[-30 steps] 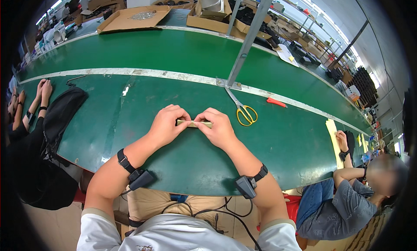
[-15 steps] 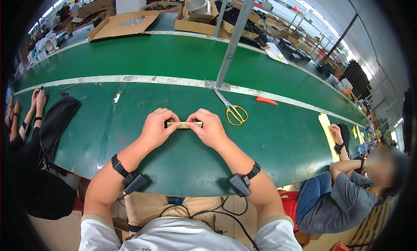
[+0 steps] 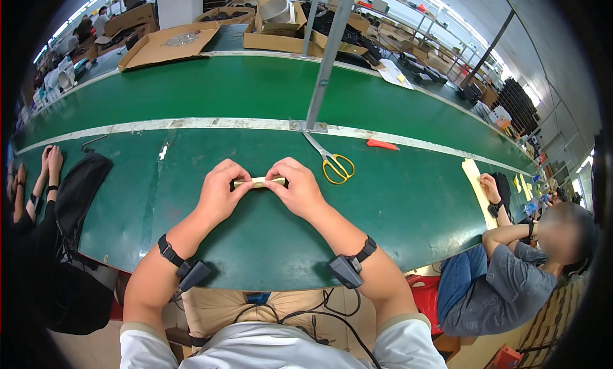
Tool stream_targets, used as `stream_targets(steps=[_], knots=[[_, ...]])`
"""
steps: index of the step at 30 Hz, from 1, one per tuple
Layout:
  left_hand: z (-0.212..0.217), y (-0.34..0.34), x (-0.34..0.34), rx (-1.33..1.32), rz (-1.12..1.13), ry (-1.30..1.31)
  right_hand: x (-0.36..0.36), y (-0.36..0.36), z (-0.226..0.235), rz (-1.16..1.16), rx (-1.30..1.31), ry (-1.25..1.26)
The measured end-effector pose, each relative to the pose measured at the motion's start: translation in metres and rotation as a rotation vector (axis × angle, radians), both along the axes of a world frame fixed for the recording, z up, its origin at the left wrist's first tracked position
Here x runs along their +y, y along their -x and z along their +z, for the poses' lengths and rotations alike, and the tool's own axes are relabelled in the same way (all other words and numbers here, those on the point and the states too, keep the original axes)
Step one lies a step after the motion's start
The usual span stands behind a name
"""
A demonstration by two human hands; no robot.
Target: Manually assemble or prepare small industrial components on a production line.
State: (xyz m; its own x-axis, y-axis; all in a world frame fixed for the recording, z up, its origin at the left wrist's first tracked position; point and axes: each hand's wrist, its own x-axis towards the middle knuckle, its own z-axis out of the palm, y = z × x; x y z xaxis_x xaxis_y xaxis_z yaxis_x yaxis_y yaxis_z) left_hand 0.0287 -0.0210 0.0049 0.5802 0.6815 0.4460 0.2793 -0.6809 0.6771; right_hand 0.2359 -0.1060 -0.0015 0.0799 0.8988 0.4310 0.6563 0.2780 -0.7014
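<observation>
Between my two hands runs a short, narrow pale-yellow strip (image 3: 258, 182), perhaps folded or rolled paper, held level just above or on the green table. My left hand (image 3: 220, 190) pinches its left end between thumb and fingertips. At the other end my right hand (image 3: 298, 187) pinches it the same way. The fingers hide both ends of the strip. Right of my right hand lie scissors (image 3: 336, 167) with yellow handles, points toward the metal post. A red-handled cutter (image 3: 382, 144) rests beyond them.
A metal post (image 3: 324, 82) rises from the white rail along the green table (image 3: 396, 222). Behind runs a green belt (image 3: 249, 85). At right a co-worker's hand (image 3: 490, 189) touches yellow strips (image 3: 473, 177). On the left are another person's hands (image 3: 52, 159) and a black bag (image 3: 86, 184).
Both hands still pinch the strip and have shifted slightly left in the picture. The whole view has moved a little as well. Nothing was let go.
</observation>
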Motion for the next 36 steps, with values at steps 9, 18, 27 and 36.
stream_targets(steps=[9, 18, 27, 36], knots=[[-0.003, 0.0, 0.001, -0.033, -0.017, -0.014, 0.001, 0.002, 0.0, -0.021, 0.04, -0.028], [-0.006, -0.002, 0.003, -0.015, -0.03, 0.057, -0.002, 0.002, 0.002, -0.031, 0.012, 0.018], [-0.002, -0.004, 0.001, -0.119, -0.048, 0.031, -0.002, 0.003, 0.006, -0.068, -0.007, 0.045], [-0.004, -0.003, 0.002, -0.092, -0.024, 0.003, 0.001, 0.002, 0.003, 0.004, 0.098, -0.077]])
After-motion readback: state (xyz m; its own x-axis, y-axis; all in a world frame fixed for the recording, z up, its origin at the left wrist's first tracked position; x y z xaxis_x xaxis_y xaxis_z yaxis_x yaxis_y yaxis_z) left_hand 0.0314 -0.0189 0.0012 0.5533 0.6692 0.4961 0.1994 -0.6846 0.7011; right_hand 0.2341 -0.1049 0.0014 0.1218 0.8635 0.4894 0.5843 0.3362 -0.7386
